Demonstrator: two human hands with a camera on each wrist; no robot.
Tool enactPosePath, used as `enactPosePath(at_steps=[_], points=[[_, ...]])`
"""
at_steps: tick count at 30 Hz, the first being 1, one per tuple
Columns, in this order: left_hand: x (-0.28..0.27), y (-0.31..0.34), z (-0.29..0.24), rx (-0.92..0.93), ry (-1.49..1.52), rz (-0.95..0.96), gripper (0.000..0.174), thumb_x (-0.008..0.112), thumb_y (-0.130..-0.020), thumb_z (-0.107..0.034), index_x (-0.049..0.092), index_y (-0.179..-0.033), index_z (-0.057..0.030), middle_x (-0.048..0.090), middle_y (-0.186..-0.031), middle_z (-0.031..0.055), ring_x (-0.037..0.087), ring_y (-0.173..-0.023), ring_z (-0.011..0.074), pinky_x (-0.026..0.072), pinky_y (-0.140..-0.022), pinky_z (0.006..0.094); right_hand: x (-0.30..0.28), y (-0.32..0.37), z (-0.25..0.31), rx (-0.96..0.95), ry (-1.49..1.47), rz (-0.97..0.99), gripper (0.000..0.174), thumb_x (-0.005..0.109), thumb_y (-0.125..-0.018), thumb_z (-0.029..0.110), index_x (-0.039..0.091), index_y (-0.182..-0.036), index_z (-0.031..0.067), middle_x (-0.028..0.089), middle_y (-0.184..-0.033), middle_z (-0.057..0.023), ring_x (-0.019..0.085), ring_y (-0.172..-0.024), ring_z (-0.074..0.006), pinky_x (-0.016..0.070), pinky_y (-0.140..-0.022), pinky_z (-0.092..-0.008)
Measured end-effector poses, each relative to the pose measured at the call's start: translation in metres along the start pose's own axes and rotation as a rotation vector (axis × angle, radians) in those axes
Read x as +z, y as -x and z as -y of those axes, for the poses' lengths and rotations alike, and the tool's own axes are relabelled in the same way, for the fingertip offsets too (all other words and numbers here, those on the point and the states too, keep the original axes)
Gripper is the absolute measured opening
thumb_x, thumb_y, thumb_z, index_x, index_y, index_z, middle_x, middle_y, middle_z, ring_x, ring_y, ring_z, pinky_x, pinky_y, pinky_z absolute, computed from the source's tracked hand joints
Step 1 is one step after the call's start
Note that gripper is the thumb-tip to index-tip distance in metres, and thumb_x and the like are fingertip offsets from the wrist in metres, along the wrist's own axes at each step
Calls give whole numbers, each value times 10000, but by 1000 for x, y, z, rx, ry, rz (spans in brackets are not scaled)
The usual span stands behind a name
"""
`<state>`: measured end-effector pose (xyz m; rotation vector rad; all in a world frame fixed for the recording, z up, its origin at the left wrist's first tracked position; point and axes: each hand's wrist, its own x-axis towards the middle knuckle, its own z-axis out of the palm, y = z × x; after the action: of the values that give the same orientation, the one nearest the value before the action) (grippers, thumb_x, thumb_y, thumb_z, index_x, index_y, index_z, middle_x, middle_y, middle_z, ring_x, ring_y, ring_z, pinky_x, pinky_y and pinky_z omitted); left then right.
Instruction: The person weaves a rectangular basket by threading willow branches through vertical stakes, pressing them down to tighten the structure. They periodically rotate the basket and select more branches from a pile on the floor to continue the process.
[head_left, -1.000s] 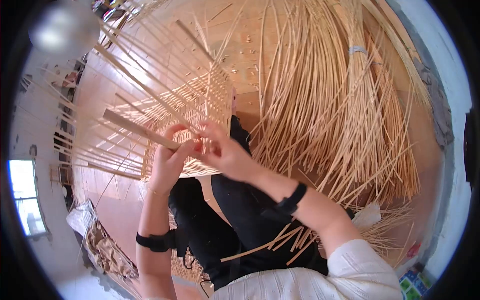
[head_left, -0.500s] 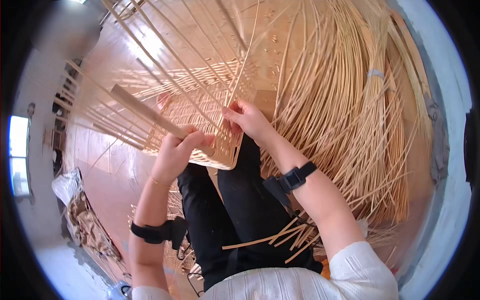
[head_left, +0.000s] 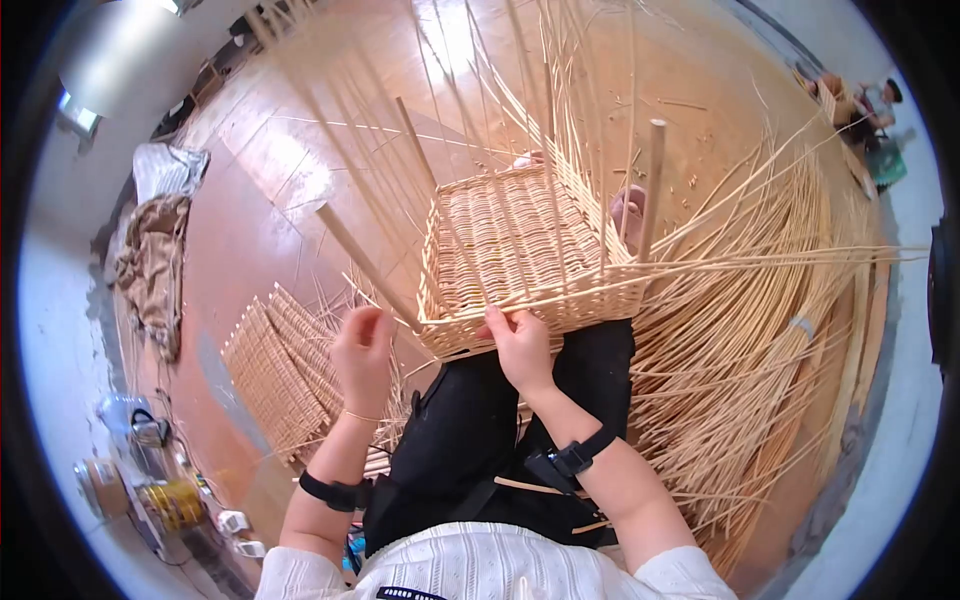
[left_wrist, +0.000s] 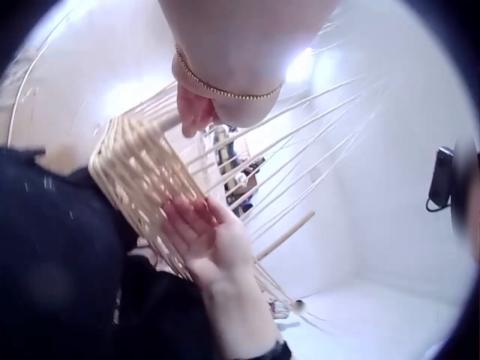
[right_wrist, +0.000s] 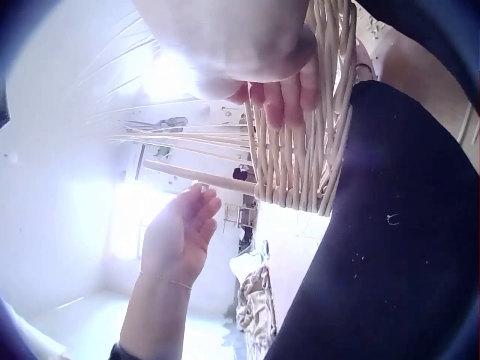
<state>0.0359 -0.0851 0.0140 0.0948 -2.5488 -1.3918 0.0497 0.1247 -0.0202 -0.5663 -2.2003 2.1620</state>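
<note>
A half-woven wicker basket (head_left: 500, 240) rests across the person's knees, with long thin stakes and thicker corner posts rising from it. The right hand (head_left: 522, 350) grips the near wall, its thumb at the rim and its fingers (right_wrist: 289, 101) along the outer side. Beside the near left corner post (head_left: 365, 265), the left hand (head_left: 363, 350) is raised with loosely bent fingers and no strand visible in it. From the left wrist view, the right hand's palm (left_wrist: 214, 251) faces the basket wall.
A large bundle of loose willow rods (head_left: 760, 350) lies on the floor at right. Another woven panel (head_left: 280, 365) is at the left, beyond it a brown cloth (head_left: 155, 265) and rolls of tape (head_left: 175, 505). A person (head_left: 878, 105) sits far off at upper right.
The basket has turned and levelled, its near wall now facing the body. The left hand has come off the corner post; the right hand has moved to the near rim. The head view has swung left.
</note>
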Motion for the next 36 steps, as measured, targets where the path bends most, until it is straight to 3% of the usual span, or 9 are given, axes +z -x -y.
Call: enactPosePath(at_steps=[3,9,13,17,18,20,29,31,36], points=[[36,3,-34,-459,335,506,244,606,-970,-202,599,-1088,12,652,-869,39,686,-761,134,523,-580,247,-1,-2,-4,60,0,59,320,617,-958,269,692,-868,-29,713,-792,-96,661,-687,-138,526,-671,-264],[62,1,-13,-473,397,513,276,642,-940,-259,645,-1000,11,663,-763,55,630,-537,119,481,-484,263,-52,-8,36,-45,-448,-27,58,570,-965,84,558,-999,38,657,-963,-100,680,-792,-147,548,-696,-254],[74,17,-15,-421,393,379,272,642,-941,-261,654,-952,11,652,-725,59,606,-487,118,466,-451,268,-40,-21,66,-640,652,94,292,518,-951,6,471,-1237,45,638,-1033,-204,670,-903,-327,546,-806,-353],[79,22,-22,-457,418,243,270,643,-937,-248,659,-894,18,636,-664,62,580,-444,115,451,-421,274,39,-54,127,-1221,866,110,496,484,-968,19,371,-1446,87,611,-1144,-197,624,-1088,-343,510,-888,-382],[78,22,-23,-473,433,225,274,645,-936,-245,659,-881,23,629,-642,60,574,-435,114,449,-417,276,41,-52,135,-1233,863,123,496,484,-968,19,371,-1446,87,611,-1144,-197,624,-1088,-343,510,-888,-382],[74,19,-16,-489,460,193,276,653,-930,-243,660,-864,25,624,-630,55,580,-439,112,452,-415,274,37,-42,146,-552,334,290,448,428,-991,23,378,-1434,67,603,-1179,-193,619,-1113,-293,507,-923,-375],[59,-2,-6,-633,623,346,268,720,-890,-253,571,-872,-31,630,-693,45,609,-477,123,511,-450,230,-45,0,11,-493,-218,-244,177,273,-1058,102,353,-1203,40,565,-987,-109,634,-894,-209,552,-754,-320],[59,0,-11,-786,1029,365,316,750,-869,-279,528,-861,-54,641,-715,72,618,-484,133,512,-440,239,-40,4,19,-454,-201,-258,158,272,-1057,101,349,-1182,42,558,-1001,-116,638,-899,-214,557,-732,-313],[74,-9,0,-697,729,224,401,778,-837,-346,488,-841,-69,644,-735,80,603,-479,130,503,-420,244,-37,34,32,-450,-93,-133,139,284,-1058,106,370,-1142,36,565,-1080,-141,648,-992,-241,553,-753,-301]])
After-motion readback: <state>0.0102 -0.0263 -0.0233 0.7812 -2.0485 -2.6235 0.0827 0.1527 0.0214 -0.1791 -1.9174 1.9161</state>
